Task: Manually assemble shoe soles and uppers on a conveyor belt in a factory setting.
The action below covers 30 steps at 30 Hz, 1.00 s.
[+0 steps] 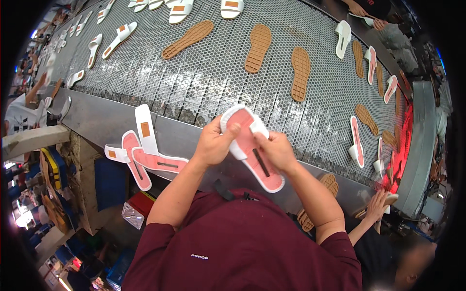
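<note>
In front of my torso, a white slide sandal upper [246, 139] with a pink insole and a dark strip down its heel part is gripped from both sides. My left hand [215, 142] closes round its toe end, the thumb on top. My right hand [278, 152] pinches the other side near the white strap. To the left, on the metal ledge, lie two more pink-lined white sandal uppers, one [137, 162] overlapping the other [167, 163]. A white strap [145, 130] with a brown patch stands up from them.
Beyond the ledge [187, 138], a mesh conveyor [218, 72] carries tan outsoles [258, 48] and white sandals [180, 10]. Red light falls on its right end [402, 155]. Another person's hand [376, 206] is at lower right, near more tan soles [330, 184].
</note>
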Available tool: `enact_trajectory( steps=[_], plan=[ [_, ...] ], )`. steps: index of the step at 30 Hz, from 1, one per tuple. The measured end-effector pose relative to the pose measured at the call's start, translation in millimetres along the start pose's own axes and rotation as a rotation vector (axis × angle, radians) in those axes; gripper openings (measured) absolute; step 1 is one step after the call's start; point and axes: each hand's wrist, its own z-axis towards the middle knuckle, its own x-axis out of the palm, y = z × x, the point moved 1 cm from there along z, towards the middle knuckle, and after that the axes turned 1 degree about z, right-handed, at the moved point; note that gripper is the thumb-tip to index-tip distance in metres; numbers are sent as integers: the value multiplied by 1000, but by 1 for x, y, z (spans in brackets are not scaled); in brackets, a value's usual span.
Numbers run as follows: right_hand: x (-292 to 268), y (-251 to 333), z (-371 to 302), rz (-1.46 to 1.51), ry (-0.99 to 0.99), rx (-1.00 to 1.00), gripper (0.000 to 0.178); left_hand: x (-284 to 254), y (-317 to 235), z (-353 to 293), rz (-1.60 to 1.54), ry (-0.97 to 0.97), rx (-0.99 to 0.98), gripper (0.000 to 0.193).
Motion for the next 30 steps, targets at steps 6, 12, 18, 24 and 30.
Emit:
enact_trajectory(
  steps=[6, 12, 18, 24, 30],
  plan=[
    [-3, 16, 101, -249, -212, -193, 53, -68, 14, 15, -98, -161, -7, 31],
    [84, 120, 266, -1035, -125, -546, 82, -106, 17, -2, 17, -297, -108, 36],
    [181, 167, 352, -1177, 108, -339, 92, -122, 36, -14, 11, -348, -250, 33],
    [144, 112, 342, -1055, -22, -427, 69, -114, 43, 6, -80, -282, -288, 27],
    [34, 55, 278, -737, -402, -787, 34, -90, 47, 12, -117, -257, -259, 25]
  ],
)
